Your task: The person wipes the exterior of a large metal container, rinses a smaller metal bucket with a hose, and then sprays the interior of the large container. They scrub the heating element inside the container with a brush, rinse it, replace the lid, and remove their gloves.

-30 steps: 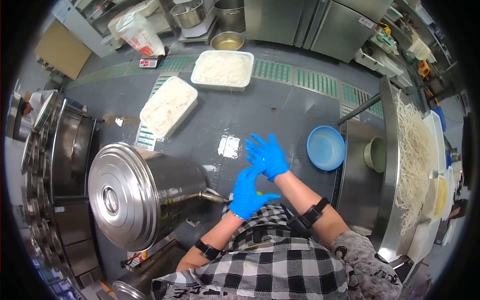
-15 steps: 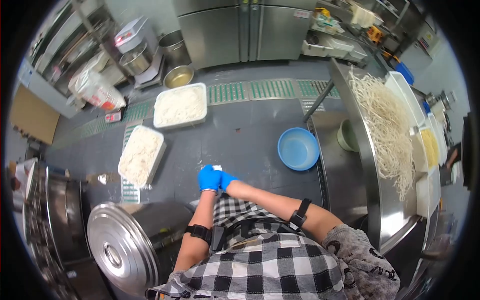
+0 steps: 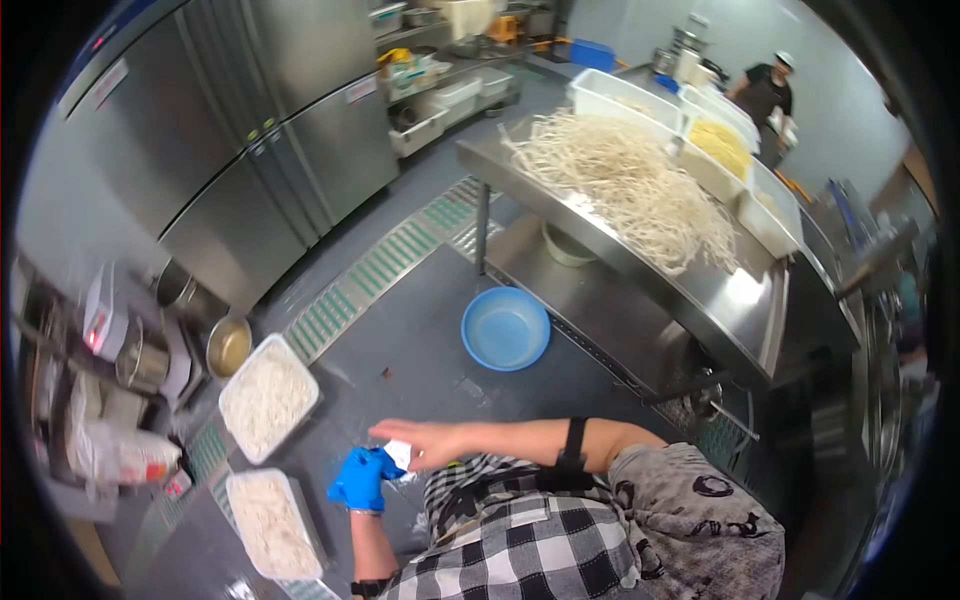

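My left hand (image 3: pixel 357 484), in a blue glove, is closed in a fist low in the view. Bunched blue material, apparently the glove off my other hand, is in its grip, though the folds are hard to tell apart. My right hand (image 3: pixel 425 441) is bare, its fingers stretched out just above the left one. A small white piece (image 3: pixel 399 454) lies between the two hands, against the right palm; what it is I cannot make out. To the left of my hands, two white tubs of pale, floury noodles, an upper tub (image 3: pixel 313 402) and a lower tub (image 3: pixel 309 540), stand on the floor.
A blue basin (image 3: pixel 505 330) is on the floor ahead, beside a steel table (image 3: pixel 745 335) heaped with noodles (image 3: pixel 625 185). White tubs line the table's far side. A metal bowl (image 3: pixel 230 345) and a mixer (image 3: pixel 140 345) stand at left. Another person (image 3: pixel 765 100) is at the back right.
The view has swung to the right. My right hand was gloved in blue and together with the left; now it is bare and drawn apart from it.
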{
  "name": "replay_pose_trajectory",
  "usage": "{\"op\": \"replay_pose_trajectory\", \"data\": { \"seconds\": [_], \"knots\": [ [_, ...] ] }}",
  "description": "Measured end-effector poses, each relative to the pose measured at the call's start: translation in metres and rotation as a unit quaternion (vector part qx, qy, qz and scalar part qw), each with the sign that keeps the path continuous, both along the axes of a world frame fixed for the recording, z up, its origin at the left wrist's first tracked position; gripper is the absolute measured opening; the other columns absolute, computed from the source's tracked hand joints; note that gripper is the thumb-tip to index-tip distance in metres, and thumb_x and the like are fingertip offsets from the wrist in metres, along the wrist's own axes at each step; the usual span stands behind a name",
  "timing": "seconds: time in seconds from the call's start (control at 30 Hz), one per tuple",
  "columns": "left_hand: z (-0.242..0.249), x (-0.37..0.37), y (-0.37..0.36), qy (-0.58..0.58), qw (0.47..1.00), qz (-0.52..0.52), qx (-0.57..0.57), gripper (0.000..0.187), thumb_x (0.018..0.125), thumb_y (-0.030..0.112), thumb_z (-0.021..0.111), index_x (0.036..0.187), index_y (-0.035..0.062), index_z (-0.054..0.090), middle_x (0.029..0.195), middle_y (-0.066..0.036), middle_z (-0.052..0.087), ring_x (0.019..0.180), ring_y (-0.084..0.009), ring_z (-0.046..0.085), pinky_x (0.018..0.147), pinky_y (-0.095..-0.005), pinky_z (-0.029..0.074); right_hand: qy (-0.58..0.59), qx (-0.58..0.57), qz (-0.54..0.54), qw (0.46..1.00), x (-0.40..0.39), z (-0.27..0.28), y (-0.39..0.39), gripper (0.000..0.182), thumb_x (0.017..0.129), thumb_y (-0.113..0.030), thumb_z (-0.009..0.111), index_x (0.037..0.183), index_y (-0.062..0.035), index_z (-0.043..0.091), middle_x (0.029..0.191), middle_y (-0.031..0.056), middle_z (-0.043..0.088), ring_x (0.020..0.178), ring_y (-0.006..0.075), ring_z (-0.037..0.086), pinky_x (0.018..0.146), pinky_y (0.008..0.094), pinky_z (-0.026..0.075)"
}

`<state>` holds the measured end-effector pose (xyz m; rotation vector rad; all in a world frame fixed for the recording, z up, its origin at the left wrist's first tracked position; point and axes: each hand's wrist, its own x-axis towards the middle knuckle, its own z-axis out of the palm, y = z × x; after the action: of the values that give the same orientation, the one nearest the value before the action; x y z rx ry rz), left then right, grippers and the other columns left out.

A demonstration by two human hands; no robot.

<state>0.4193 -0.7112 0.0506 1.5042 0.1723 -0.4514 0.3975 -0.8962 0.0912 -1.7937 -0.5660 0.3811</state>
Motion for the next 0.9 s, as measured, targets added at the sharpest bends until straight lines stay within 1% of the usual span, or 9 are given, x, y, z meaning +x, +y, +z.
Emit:
{"op": "replay_pose_trajectory", "data": {
  "seconds": [0.07,0.23,0.27,0.37,0.4,0.47,0.7,0.8,0.9],
  "knots": [
    [0.004,0.006,-0.014,-0.019,0.992,-0.111,-0.053,0.009,0.067,-0.002,0.047,0.061,0.0007,0.042,0.059,-0.012,0.053,0.047,-0.0156,0.051,0.044,-0.0262,0.045,-0.077,-0.017,-0.036,0.996,0.002,-0.007,0.004,0.069,0.066,-0.003,0.052,0.126,-0.0098,0.017,0.113,0.0143,0.040,0.084,0.0220,0.053,0.066,0.0274,0.045],
    [0.046,0.019,-0.068,-0.057,0.985,-0.153,-0.062,0.006,0.068,0.005,0.050,0.064,0.0039,0.046,0.063,-0.009,0.055,0.054,-0.0146,0.053,0.047,-0.0240,0.042,0.159,-0.006,-0.128,0.979,0.002,0.005,-0.037,0.060,0.066,-0.001,0.044,0.121,-0.0146,0.026,0.083,0.0152,0.056,0.070,0.0291,0.055,0.063,0.0356,0.044],
    [0.054,0.024,-0.080,-0.006,0.996,-0.068,-0.060,0.007,0.069,0.008,0.050,0.065,0.0045,0.046,0.063,-0.007,0.053,0.054,-0.0142,0.051,0.046,-0.0233,0.042,-0.068,-0.039,-0.250,0.965,0.004,-0.024,-0.036,0.050,0.067,-0.004,0.042,0.115,-0.0154,0.034,0.079,0.0157,0.056,0.065,0.0316,0.055,0.061,0.0396,0.043],
    [-0.010,0.075,-0.100,0.087,0.975,-0.068,-0.192,0.011,0.073,0.016,0.048,0.070,0.0059,0.047,0.064,-0.003,0.049,0.055,-0.0137,0.047,0.048,-0.0257,0.040,-0.040,-0.002,-0.309,0.950,-0.001,-0.002,-0.048,0.016,0.070,-0.012,0.046,0.085,-0.0066,0.051,0.061,0.0143,0.054,0.056,0.0266,0.055,0.050,0.0356,0.042],
    [-0.022,0.083,-0.116,0.093,0.987,0.010,-0.133,0.011,0.074,0.018,0.046,0.073,0.0070,0.046,0.065,-0.003,0.045,0.056,-0.0140,0.043,0.052,-0.0277,0.040,0.066,0.060,-0.257,0.962,0.000,0.004,-0.047,0.018,0.072,-0.019,0.050,0.080,-0.0032,0.050,0.060,0.0148,0.053,0.055,0.0237,0.055,0.049,0.0345,0.041],
    [-0.057,0.099,-0.130,0.136,0.977,-0.031,-0.162,0.013,0.075,0.019,0.045,0.075,0.0069,0.047,0.069,-0.004,0.047,0.059,-0.0150,0.045,0.055,-0.0275,0.040,-0.113,-0.050,-0.303,0.945,-0.004,-0.007,-0.045,0.035,0.068,-0.034,0.057,0.074,-0.0011,0.047,0.062,0.0157,0.051,0.059,0.0297,0.051,0.053,0.0370,0.039],
    [-0.024,0.053,-0.202,0.272,0.928,-0.197,-0.160,0.020,0.077,0.018,0.042,0.090,0.0035,0.049,0.086,-0.007,0.051,0.076,-0.0166,0.049,0.069,-0.0245,0.040,-0.110,-0.045,-0.291,0.949,-0.018,-0.008,-0.102,0.030,0.069,-0.028,0.056,0.065,-0.0005,0.044,0.059,0.0175,0.048,0.057,0.0325,0.049,0.052,0.0381,0.037],
    [-0.022,0.038,-0.226,0.261,0.920,-0.255,-0.147,0.021,0.077,0.017,0.042,0.092,0.0030,0.049,0.088,-0.008,0.051,0.078,-0.0166,0.049,0.070,-0.0247,0.040,0.091,0.089,-0.311,0.942,-0.037,0.000,-0.119,0.026,0.066,-0.025,0.056,0.066,0.0005,0.049,0.057,0.0169,0.051,0.050,0.0307,0.050,0.048,0.0373,0.040],
    [-0.018,0.025,-0.249,0.231,0.911,-0.309,-0.145,0.023,0.078,0.017,0.042,0.094,0.0025,0.049,0.090,-0.008,0.051,0.080,-0.0166,0.049,0.071,-0.0250,0.040,-0.159,-0.029,-0.421,0.892,-0.045,-0.008,-0.133,0.021,0.064,-0.021,0.054,0.065,-0.0008,0.051,0.058,0.0174,0.052,0.052,0.0311,0.051,0.049,0.0392,0.041]
  ]
}}
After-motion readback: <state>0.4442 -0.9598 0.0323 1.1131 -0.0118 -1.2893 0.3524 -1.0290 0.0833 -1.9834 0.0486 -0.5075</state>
